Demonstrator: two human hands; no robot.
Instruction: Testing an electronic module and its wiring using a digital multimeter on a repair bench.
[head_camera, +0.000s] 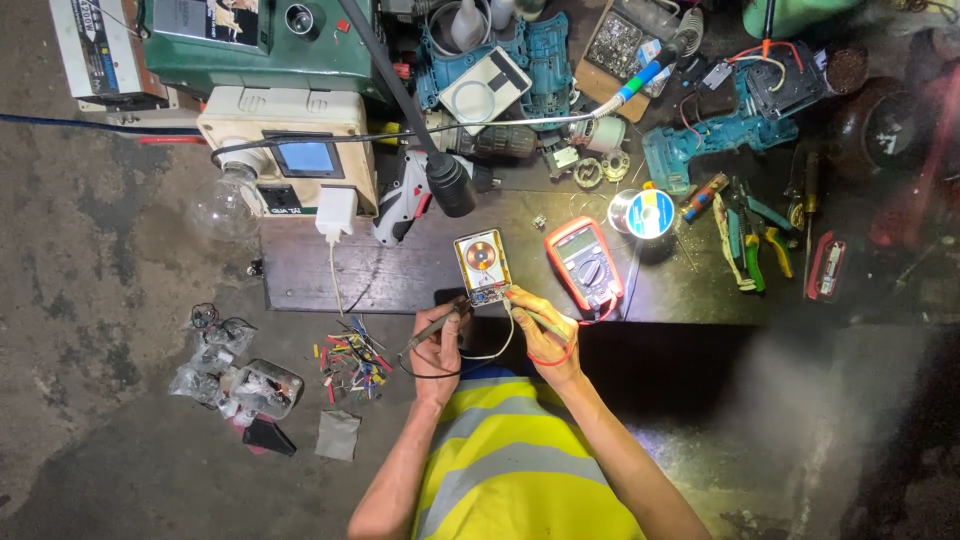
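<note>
Left hand (437, 345) grips a probe (432, 328); right hand (541, 335) pinches what looks like a second probe (538, 320), both tips at the board (483, 266) near frame centre. Just right lies the multimeter (586, 262), with a solder spool (643, 213) beyond it.

Dark wooden bench (400, 275) with circuit board (482, 265), multimeter (586, 264), solder spool (643, 212).

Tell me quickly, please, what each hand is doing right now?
Left hand: closed on a probe, tip at the circuit board.
Right hand: closed on another probe.
</note>
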